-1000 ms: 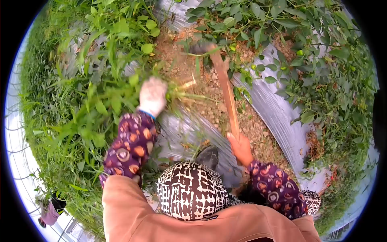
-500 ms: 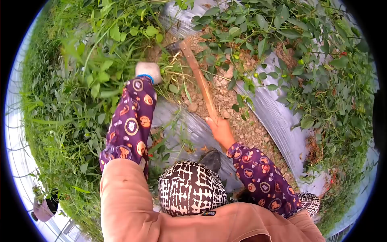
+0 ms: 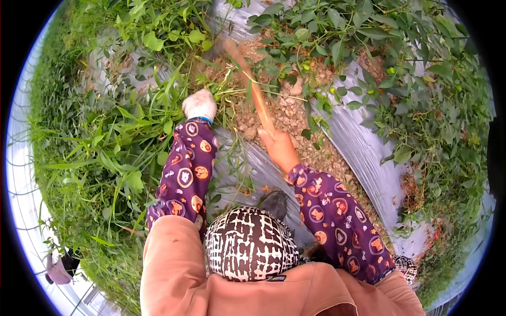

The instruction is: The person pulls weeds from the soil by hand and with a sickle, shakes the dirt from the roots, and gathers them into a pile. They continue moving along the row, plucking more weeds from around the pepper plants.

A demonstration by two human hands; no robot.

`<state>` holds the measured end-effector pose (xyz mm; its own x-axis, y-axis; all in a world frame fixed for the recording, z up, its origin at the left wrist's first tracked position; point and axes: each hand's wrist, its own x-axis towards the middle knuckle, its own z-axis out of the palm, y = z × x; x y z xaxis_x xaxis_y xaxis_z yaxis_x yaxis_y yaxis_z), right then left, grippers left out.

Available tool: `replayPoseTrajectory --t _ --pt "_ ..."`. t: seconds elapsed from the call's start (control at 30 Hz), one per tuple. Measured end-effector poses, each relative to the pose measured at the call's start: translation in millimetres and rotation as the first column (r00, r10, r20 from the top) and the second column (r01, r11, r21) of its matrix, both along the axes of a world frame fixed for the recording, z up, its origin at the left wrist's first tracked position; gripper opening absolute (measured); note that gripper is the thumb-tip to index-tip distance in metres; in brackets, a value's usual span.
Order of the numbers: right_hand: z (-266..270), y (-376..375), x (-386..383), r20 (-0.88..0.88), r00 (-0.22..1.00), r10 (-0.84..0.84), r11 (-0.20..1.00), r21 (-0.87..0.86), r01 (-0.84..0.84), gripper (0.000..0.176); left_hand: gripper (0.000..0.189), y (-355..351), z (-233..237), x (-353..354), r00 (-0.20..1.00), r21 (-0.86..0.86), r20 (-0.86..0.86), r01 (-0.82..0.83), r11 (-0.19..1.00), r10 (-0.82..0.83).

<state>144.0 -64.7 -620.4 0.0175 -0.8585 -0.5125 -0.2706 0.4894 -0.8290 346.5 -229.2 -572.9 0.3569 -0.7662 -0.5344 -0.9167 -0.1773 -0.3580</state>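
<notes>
My right hand (image 3: 279,150), bare, is closed around the wooden handle of a hoe (image 3: 258,100). The hoe's head end is smeared by motion over the soil at the edge of the weeds. To the left, my left hand (image 3: 200,104) wears a white knitted glove with a blue cuff edge and is curled into a fist. It is among green weeds (image 3: 174,95), whose long blades spread out beside and beyond it; the fingers' undersides are hidden. Loose stems lie between the glove and the hoe handle.
Pepper plants (image 3: 342,31) with small green fruits crowd the right. Silvery plastic film (image 3: 353,137) borders a strip of lumpy brown soil (image 3: 287,113). Dense tall grass (image 3: 68,142) covers the left. Another person (image 3: 60,268) is at the far lower left.
My left hand has shifted slightly right and down, and the weeds at left have drawn aside, baring film and soil. My right hand and the hoe have moved up and left.
</notes>
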Motion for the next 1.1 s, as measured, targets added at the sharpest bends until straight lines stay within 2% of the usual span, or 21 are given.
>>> replayPoseTrajectory --t 0.07,0.1,0.2,0.27,0.3,0.33,0.37,0.43,0.47,0.5,0.57,0.6,0.7,0.73,0.8,0.87,0.93,1.0,1.03,1.07,1.1 --pt "-14.5 62.6 -31.6 0.028 1.000 -0.005 1.000 0.001 0.005 0.042 0.024 13.5 6.3 7.8 0.984 -0.099 -0.103 0.133 0.986 -0.143" --pt "-10.1 98.5 -53.7 -0.007 1.000 -0.009 1.000 0.010 0.009 0.040 0.024 24.2 20.1 3.9 0.989 -0.023 -0.119 0.090 0.996 -0.092" --pt "15.6 187.2 -104.9 -0.091 0.994 0.058 0.965 0.259 -0.033 0.033 0.016 124.1 13.1 17.1 0.858 -0.285 -0.277 0.358 0.889 -0.434" --pt "30.3 186.4 -117.0 -0.077 0.996 0.051 0.951 0.307 -0.025 0.033 0.027 146.6 33.4 4.3 0.869 -0.024 -0.233 0.444 0.896 -0.437" --pt "37.3 181.2 -121.6 -0.055 0.996 0.069 0.937 0.346 -0.046 0.033 0.022 152.7 23.8 14.7 0.780 -0.235 -0.269 0.515 0.824 -0.565" --pt "41.1 163.2 -114.6 -0.049 0.998 0.047 0.966 0.258 -0.032 0.033 0.017 158.2 16.4 28.2 0.687 -0.440 -0.262 0.540 0.717 -0.678" --pt "40.8 135.8 -99.0 -0.039 0.999 0.021 0.987 0.162 -0.015 0.033 0.020 143.9 19.9 28.6 0.688 -0.441 -0.253 0.545 0.714 -0.681" --pt "35.5 76.2 -60.6 0.103 0.989 -0.106 0.994 0.004 0.107 0.033 0.024 102.9 22.2 28.8 0.795 -0.318 -0.188 0.506 0.801 -0.577" --pt "30.9 49.7 -42.9 0.095 0.990 -0.104 0.995 0.007 0.104 0.035 0.036 77.4 34.5 18.4 0.886 -0.234 -0.125 0.411 0.881 -0.446" --pt "26.4 24.9 -27.8 0.087 0.991 -0.104 0.995 0.010 0.103 0.037 0.065 53.1 41.5 15.5 0.926 -0.268 -0.177 0.282 0.921 -0.335" --pt "27.6 -14.1 -6.2 -0.032 0.999 -0.011 0.996 -0.091 0.008 0.042 0.096 14.7 42.0 21.3 0.948 -0.388 -0.224 0.127 0.913 -0.227" --pt "33.1 -23.2 0.8 -0.032 0.999 -0.020 0.995 -0.094 0.017 0.042 0.103 -6.4 50.3 16.2 0.976 -0.257 -0.213 -0.008 0.966 -0.049" --pt "40.0 -35.7 4.9 -0.265 0.955 0.134 0.989 -0.022 -0.145 0.046 0.110 -39.1 29.9 35.1 0.983 -0.219 -0.144 -0.142 0.965 0.112" --pt "33.7 -26.7 -0.7 -0.272 0.952 0.137 0.989 -0.023 -0.149 0.046 0.093 -41.5 31.6 39.1 0.981 -0.189 -0.158 -0.144 0.971 0.115" --pt "26.6 6.1 -24.5 -0.022 0.997 0.068 0.998 0.021 -0.067 0.043 0.053 -54.5 17.8 50.0 0.991 0.019 -0.105 -0.084 0.996 0.085" --pt "19.7 62.6 -56.0 0.063 0.997 -0.049 0.993 0.114 0.042 0.037 0.029 -24.2 19.9 37.9 0.982 -0.142 -0.125 0.126 0.982 -0.144" --pt "36.9 103.7 -78.8 0.035 0.995 -0.091 0.974 0.210 0.081 0.033 0.021 23.5 34.6 17.3 0.899 -0.145 -0.184 0.376 0.915 -0.398" --pt "54.1 123.5 -84.2 0.007 0.990 -0.141 0.962 0.236 0.135 0.031 0.020 56.6 48.0 3.8 0.845 -0.057 -0.267 0.466 0.883 -0.463" --pt "54.7 127.0 -82.4 0.007 0.990 -0.144 0.962 0.236 0.139 0.031 0.020 63.8 51.6 3.8 0.799 -0.126 -0.308 0.504 0.855 -0.516" --pt "54.0 126.7 -80.0 0.030 0.964 -0.265 0.934 0.255 0.249 0.030 0.021 64.1 54.0 5.5 0.750 -0.198 -0.340 0.532 0.823 -0.567" --pt "52.7 123.5 -77.2 0.052 0.923 -0.381 0.894 0.275 0.353 0.030 0.026 56.1 56.1 10.2 0.647 -0.459 -0.347 0.514 0.725 -0.679"
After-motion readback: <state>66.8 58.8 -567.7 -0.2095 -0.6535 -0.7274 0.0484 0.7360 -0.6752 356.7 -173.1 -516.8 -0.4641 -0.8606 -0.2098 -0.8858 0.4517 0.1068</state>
